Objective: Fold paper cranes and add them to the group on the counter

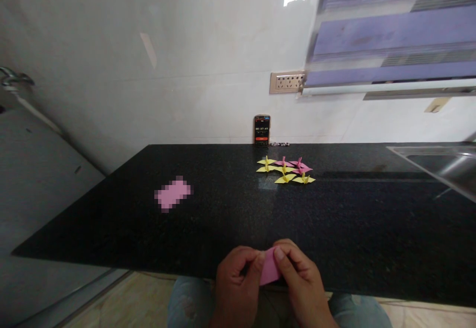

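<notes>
Both hands at near edge of worktop (208,219), centre. Left hand (235,281) and right hand (297,278) each pinch same pink paper (269,268) between thumb and fingers, grip clenched on it. Paper held just above near edge. Far centre: paper cranes (285,169), yellow and pink, clustered. Phone (262,129) upright against wall. Sink (442,165) far right.

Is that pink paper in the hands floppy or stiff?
Probably floppy and very light: the pink paper looks thin, pinched between the left hand and right hand. It likely creases easily, judging by the folded paper cranes on the counter.
</notes>
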